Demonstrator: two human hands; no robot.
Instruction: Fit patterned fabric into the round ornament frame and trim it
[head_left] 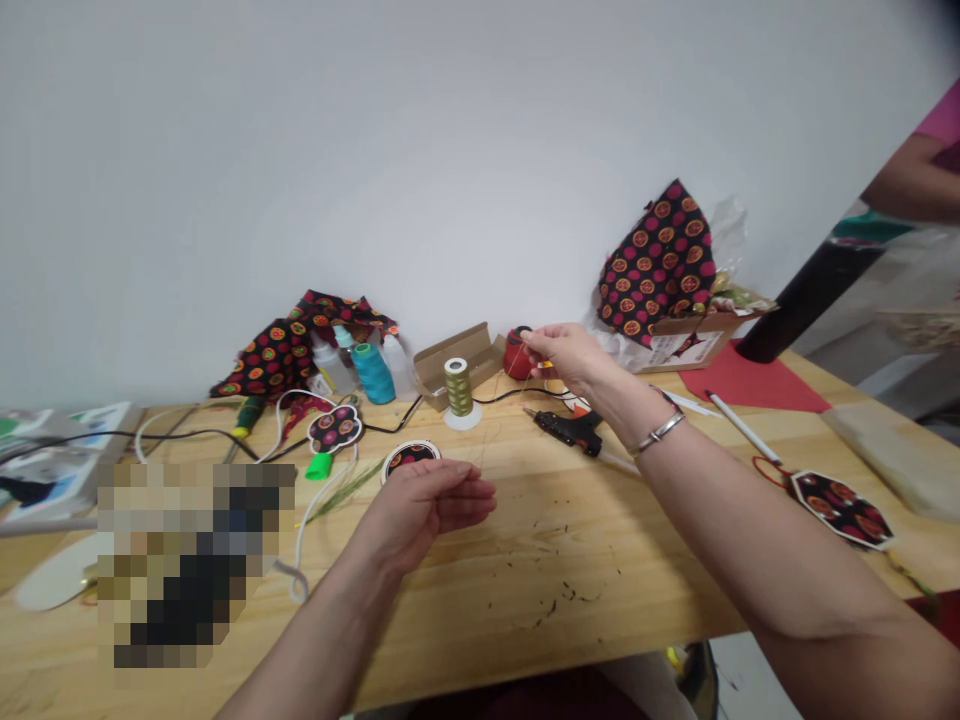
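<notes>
My right hand [566, 355] is raised over the back of the table, thumb and forefinger pinched on a thin golden-green thread [512, 362]. Lower and to the left, my left hand [439, 500] has its fingers pressed together; a strand runs down to its fingertips. Between and behind the hands stands an olive-green thread spool [458, 390] on a white base. A round patterned fabric piece with a white rim [411, 455] is partly covered by my left hand. Below my right hand lies a black glue gun [568, 430]. Behind its fingertips is a red spool [517, 356].
At the back are a turquoise thread cone [373, 374], bottles [397, 368], an open cardboard box [459, 362] and patterned cloth [660, 260]. A flower-shaped piece [335, 429] lies left among cables, an octagonal piece [844, 510] right. Dark scraps dot the table [525, 620].
</notes>
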